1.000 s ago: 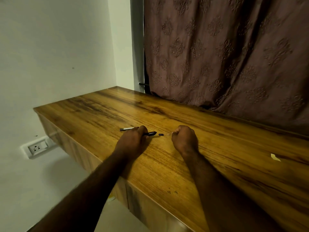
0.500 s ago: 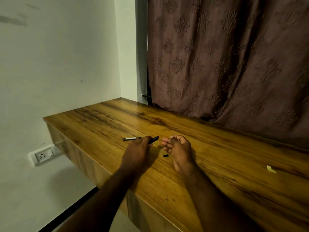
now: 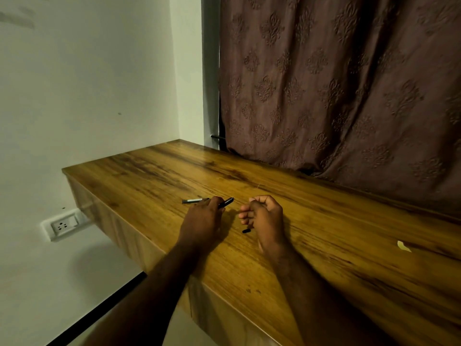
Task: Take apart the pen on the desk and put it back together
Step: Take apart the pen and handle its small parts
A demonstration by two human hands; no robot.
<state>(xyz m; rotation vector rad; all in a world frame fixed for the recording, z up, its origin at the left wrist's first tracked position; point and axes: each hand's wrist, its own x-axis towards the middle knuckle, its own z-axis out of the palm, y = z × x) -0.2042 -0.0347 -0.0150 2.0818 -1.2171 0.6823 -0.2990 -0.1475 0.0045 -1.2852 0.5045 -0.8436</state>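
Observation:
My left hand (image 3: 202, 221) rests on the wooden desk (image 3: 324, 233), shut on a black pen barrel (image 3: 227, 202) whose end pokes out to the right past my fingers. A thin grey pen part (image 3: 194, 201) lies on the desk just left of that hand's fingertips. My right hand (image 3: 265, 218) lies beside it, turned palm-up with the fingers loosely curled and thumb near forefinger; whether something tiny sits between them is hidden. A small black pen piece (image 3: 246, 231) lies on the desk against the near left side of my right hand.
A brown patterned curtain (image 3: 336, 91) hangs along the desk's far edge. The desk's left end (image 3: 74, 176) meets a white wall with a socket (image 3: 63, 226) below. A small pale scrap (image 3: 403, 246) lies on the desk at the right.
My right hand has turned from a knuckles-up fist to palm-up with curled fingers. The small black piece now lies on its near side. My left hand has tilted the barrel's end upward.

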